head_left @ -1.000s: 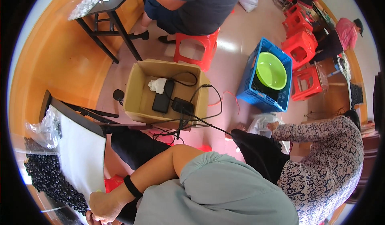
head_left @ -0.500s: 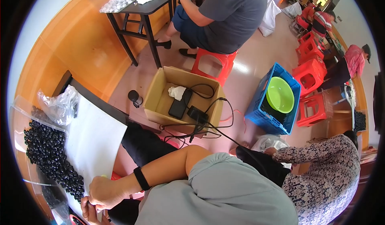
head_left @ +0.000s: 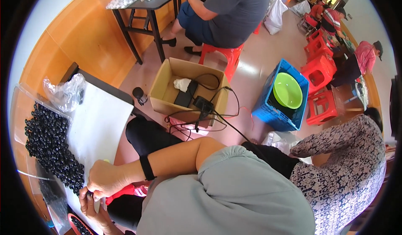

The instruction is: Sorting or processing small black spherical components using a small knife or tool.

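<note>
A long pile of black pieces lies at the far left, its long axis slanting from upper left down toward the hands. A clear plastic bag is crumpled just beyond its upper end. Below, a red-rimmed container holds more black pieces. Beside the pile, over the near part of the white work surface, the left hand has its fingers bent and nearly closed, a small dark piece between the tips. The right hand, in a black wristband, curls down from above, its fingertips meeting the left's. The view is poor here: which way the piece points, its long axis and whether the right fingers also grip it, I cannot tell.
</note>
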A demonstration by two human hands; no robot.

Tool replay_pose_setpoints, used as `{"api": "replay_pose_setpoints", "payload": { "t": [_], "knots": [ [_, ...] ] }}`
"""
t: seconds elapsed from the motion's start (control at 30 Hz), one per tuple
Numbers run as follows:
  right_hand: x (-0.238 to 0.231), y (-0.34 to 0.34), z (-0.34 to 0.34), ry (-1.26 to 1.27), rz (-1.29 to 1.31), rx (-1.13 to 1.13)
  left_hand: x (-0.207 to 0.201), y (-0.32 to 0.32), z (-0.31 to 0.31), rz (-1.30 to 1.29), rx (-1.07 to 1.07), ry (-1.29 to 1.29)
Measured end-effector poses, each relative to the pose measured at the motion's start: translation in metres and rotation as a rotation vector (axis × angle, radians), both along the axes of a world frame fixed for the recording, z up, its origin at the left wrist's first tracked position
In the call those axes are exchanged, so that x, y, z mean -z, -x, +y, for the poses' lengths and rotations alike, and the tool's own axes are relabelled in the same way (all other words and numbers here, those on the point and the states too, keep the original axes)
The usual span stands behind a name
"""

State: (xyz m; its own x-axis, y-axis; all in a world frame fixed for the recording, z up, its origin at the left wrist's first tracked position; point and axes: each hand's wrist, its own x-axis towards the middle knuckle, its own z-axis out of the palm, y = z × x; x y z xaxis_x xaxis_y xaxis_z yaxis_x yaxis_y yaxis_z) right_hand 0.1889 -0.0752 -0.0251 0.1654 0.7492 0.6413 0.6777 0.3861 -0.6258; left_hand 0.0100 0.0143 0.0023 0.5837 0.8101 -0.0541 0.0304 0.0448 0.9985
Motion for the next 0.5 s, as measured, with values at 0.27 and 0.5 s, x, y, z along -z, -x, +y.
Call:
{"api": "replay_pose_setpoints", "payload": {
  "t": [0.27,0.5],
  "knots": [
    [0.002,0.000,-0.002,-0.056,0.010,0.026,0.022,0.012,0.024,-0.037,0.036,-0.126],
    [0.007,0.007,0.003,-0.151,-0.006,0.031,0.007,0.026,0.022,0.157,-0.057,-0.127]
  ]
}}
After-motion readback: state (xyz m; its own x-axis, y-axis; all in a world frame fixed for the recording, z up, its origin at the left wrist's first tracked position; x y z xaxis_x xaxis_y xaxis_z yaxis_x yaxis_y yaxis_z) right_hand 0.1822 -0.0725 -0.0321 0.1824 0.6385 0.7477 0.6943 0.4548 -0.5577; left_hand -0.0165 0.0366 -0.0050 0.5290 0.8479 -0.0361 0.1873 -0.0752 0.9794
